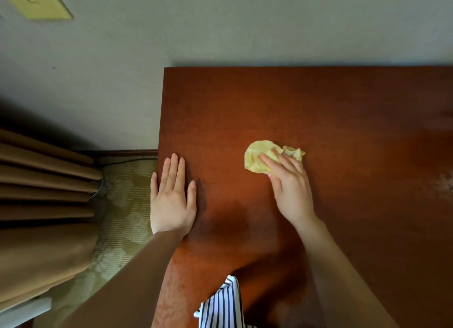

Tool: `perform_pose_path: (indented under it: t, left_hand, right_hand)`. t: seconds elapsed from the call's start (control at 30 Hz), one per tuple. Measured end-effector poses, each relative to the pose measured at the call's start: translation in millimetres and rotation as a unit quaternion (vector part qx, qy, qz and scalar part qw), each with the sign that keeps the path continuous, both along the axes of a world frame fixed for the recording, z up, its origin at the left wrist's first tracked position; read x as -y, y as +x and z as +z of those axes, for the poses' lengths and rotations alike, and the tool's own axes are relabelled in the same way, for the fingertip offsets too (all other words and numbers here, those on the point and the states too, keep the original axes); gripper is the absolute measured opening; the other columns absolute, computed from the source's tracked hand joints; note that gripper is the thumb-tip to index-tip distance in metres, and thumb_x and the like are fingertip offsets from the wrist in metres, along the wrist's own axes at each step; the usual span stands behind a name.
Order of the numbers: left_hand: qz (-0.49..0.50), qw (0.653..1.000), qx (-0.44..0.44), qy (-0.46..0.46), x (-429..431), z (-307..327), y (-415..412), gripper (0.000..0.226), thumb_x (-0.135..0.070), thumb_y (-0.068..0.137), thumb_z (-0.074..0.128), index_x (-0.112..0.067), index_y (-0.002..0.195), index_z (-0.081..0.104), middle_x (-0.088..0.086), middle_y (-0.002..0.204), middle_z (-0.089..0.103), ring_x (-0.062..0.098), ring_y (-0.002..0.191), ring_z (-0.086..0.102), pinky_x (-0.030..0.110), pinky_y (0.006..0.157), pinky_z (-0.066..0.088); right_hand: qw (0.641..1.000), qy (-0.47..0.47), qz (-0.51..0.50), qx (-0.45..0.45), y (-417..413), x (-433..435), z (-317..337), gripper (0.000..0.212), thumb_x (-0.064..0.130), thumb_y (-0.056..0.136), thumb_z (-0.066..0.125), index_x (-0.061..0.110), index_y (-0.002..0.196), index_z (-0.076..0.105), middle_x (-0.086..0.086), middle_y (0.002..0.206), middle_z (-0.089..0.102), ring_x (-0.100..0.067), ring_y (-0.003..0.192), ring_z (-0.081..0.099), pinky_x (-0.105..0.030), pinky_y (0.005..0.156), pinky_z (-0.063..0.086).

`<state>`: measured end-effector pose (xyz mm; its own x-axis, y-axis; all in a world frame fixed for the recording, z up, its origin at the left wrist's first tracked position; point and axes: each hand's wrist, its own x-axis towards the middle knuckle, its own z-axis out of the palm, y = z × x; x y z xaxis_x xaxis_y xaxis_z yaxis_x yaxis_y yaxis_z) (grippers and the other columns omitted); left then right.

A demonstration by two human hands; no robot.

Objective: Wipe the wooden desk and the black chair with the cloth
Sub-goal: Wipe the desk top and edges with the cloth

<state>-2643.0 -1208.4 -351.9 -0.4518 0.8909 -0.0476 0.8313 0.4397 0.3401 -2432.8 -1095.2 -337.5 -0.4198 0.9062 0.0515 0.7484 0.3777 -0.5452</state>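
The reddish-brown wooden desk fills the right side of the head view. A crumpled yellow cloth lies on its middle. My right hand presses on the cloth with straight fingers laid over its near part. My left hand lies flat, palm down, on the desk's left edge, fingers straight and pointing away from me. The black chair is not in view.
A grey wall stands behind the desk. Brown curtains hang at the left over a patterned green carpet. A dark cable runs along the baseboard. My striped clothing overlaps the desk's near edge.
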Motion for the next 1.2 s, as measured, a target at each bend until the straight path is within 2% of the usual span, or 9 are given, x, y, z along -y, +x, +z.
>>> perform_pose_path:
  t: [0.2, 0.3, 0.43, 0.67, 0.8, 0.97, 1.2]
  left_hand:
    - [0.007, 1.000, 0.005, 0.006, -2, -1, 2, 0.062, -0.043, 0.096, 0.016, -0.013, 0.150, 0.023, -0.005, 0.155, 0.011, 0.008, 0.145, 0.003, 0.032, 0.119, -0.002]
    - [0.007, 1.000, 0.005, 0.003, -1, -1, 1, 0.061, -0.043, 0.097, 0.017, -0.013, 0.150, 0.023, -0.003, 0.156, 0.013, 0.009, 0.146, 0.003, 0.033, 0.119, -0.001]
    - [0.004, 1.000, 0.008, 0.004, -2, -2, -1, 0.061, -0.042, 0.097, 0.020, -0.012, 0.149, 0.025, 0.000, 0.157, 0.016, 0.009, 0.146, 0.004, 0.035, 0.119, 0.000]
    - [0.004, 1.000, 0.011, 0.000, -3, -1, -2, 0.060, -0.042, 0.097, 0.022, -0.012, 0.149, 0.024, 0.001, 0.157, 0.018, 0.009, 0.146, 0.003, 0.033, 0.119, -0.002]
    - [0.007, 1.000, 0.009, -0.005, -2, -1, -3, 0.060, -0.042, 0.097, 0.021, -0.014, 0.150, 0.022, -0.001, 0.158, 0.015, 0.007, 0.146, 0.000, 0.031, 0.119, -0.005]
    - [0.010, 1.000, 0.009, 0.000, -3, -1, -2, 0.061, -0.044, 0.097, 0.017, -0.014, 0.150, 0.022, -0.003, 0.157, 0.014, 0.005, 0.145, -0.002, 0.030, 0.118, -0.006]
    - [0.014, 1.000, 0.012, 0.019, -3, 1, -1, 0.063, -0.045, 0.096, 0.014, -0.015, 0.150, 0.023, -0.002, 0.158, 0.016, 0.004, 0.143, -0.001, 0.028, 0.117, -0.007]
  right_hand:
    - [0.998, 0.017, -0.060, 0.030, 2, -80, -2, 0.041, 0.002, 0.092, 0.053, 0.014, 0.131, 0.056, -0.014, 0.135, 0.053, -0.034, 0.127, 0.042, -0.039, 0.109, 0.030]
    - [0.997, 0.005, -0.047, 0.062, -5, -124, -2, 0.040, 0.007, 0.095, 0.049, 0.016, 0.134, 0.053, -0.014, 0.140, 0.048, -0.033, 0.132, 0.037, -0.034, 0.112, 0.023]
    - [0.997, -0.008, -0.034, 0.069, -26, -171, 0, 0.038, 0.014, 0.098, 0.047, 0.016, 0.135, 0.051, -0.014, 0.142, 0.045, -0.031, 0.135, 0.032, -0.035, 0.113, 0.019]
    - [0.990, 0.013, -0.070, 0.118, -78, -206, -6, 0.039, 0.018, 0.099, 0.041, 0.022, 0.138, 0.046, -0.010, 0.144, 0.043, -0.031, 0.133, 0.033, -0.039, 0.110, 0.023]
    - [0.994, 0.009, -0.017, 0.106, -83, -186, -3, 0.040, 0.015, 0.097, 0.045, 0.019, 0.136, 0.049, -0.012, 0.144, 0.043, -0.032, 0.133, 0.034, -0.035, 0.110, 0.022]
    - [0.996, 0.012, 0.074, 0.056, -75, -102, 1, 0.040, 0.009, 0.092, 0.053, 0.018, 0.131, 0.056, -0.013, 0.138, 0.050, -0.033, 0.129, 0.041, -0.033, 0.112, 0.020]
    - [0.988, -0.006, 0.151, -0.003, -46, 12, 3, 0.042, 0.003, 0.079, 0.066, 0.017, 0.119, 0.066, -0.009, 0.125, 0.062, -0.030, 0.109, 0.055, -0.046, 0.101, 0.042]
